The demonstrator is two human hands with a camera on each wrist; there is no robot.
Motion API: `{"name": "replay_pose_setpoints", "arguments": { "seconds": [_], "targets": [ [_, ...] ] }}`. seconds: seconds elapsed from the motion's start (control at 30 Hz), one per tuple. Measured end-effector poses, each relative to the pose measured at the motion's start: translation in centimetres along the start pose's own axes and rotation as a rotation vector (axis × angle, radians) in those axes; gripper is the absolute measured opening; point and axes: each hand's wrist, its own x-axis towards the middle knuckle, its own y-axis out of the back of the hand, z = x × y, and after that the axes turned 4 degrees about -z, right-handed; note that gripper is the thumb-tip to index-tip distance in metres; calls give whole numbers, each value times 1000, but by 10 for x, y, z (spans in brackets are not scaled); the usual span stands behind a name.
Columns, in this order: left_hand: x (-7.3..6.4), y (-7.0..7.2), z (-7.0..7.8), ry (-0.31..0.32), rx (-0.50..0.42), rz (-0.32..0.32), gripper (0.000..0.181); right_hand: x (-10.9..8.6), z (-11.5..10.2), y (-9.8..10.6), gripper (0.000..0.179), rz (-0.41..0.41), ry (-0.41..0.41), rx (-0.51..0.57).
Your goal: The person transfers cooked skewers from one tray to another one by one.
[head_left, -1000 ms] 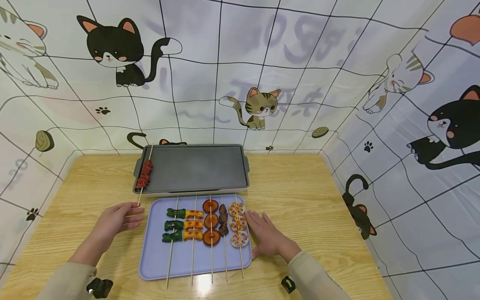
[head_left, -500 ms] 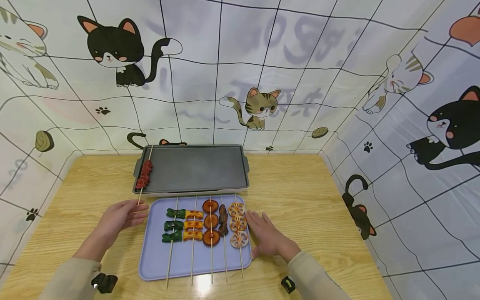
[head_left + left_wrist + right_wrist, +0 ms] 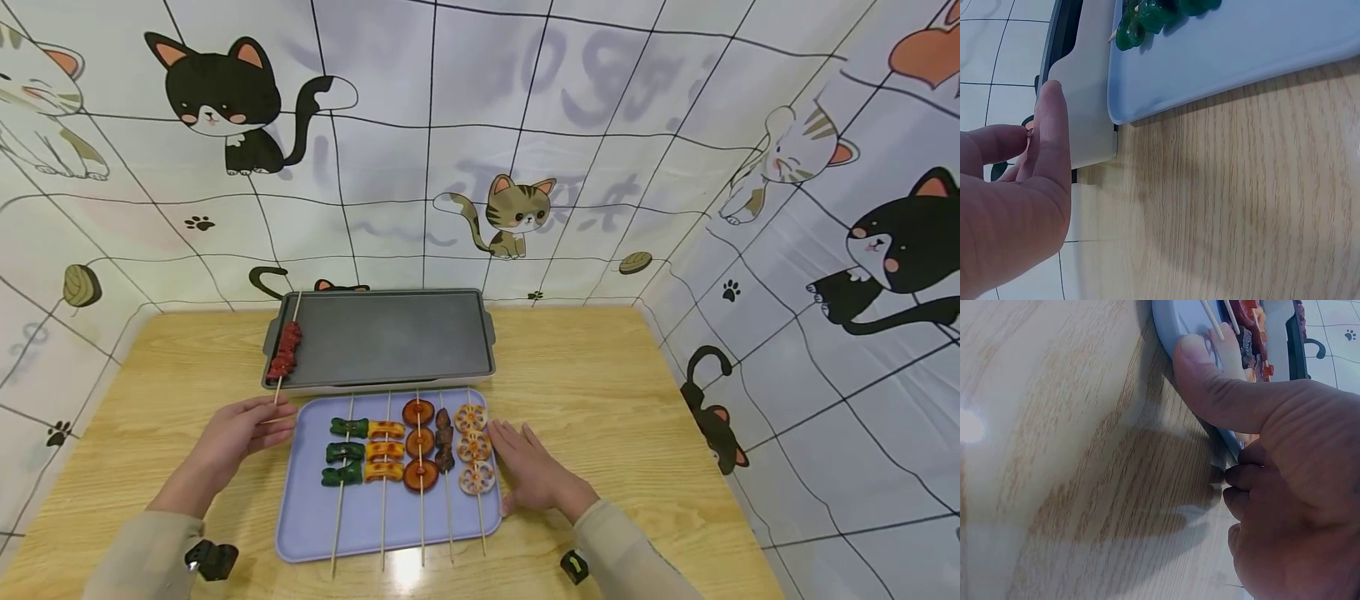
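Note:
Between thumb and fingers my left hand (image 3: 243, 433) pinches the lower stick end of a red meat skewer (image 3: 285, 350), which lies along the left side of the dark griddle (image 3: 390, 337). The left wrist view shows the stick's tip at the fingertips. My right hand (image 3: 536, 471) rests against the right rim of the lavender tray (image 3: 303, 533), its thumb (image 3: 1194, 350) touching the edge in the right wrist view. Nearest to it is a lotus root skewer (image 3: 474, 446). The tray also bears a green vegetable skewer (image 3: 343, 452), a yellow-orange skewer (image 3: 385, 451), a round brown-slice skewer (image 3: 420, 443) and a dark meat skewer (image 3: 444, 442).
The griddle stands at the back of the wooden table (image 3: 585, 375), against a cat-printed cloth (image 3: 390, 167). The tray sits directly in front of it, and several sticks overhang the tray's front edge. Cloth also closes off the right side.
My left hand has shifted slightly right and up, still pinching the red meat skewer's stick. The head view has turned a little. The right hand stays at the tray's rim.

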Motion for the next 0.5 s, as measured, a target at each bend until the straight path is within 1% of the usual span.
{"name": "replay_pose_setpoints", "arguments": {
  "seconds": [0.27, 0.5],
  "targets": [
    [3, -1, 2, -1, -32, -6, 57, -1, -1, 1, 123, -3, -5, 16],
    [5, 0, 4, 6, -51, -12, 55, 0, -1, 0, 123, -5, 1, 23]
  ]
}}
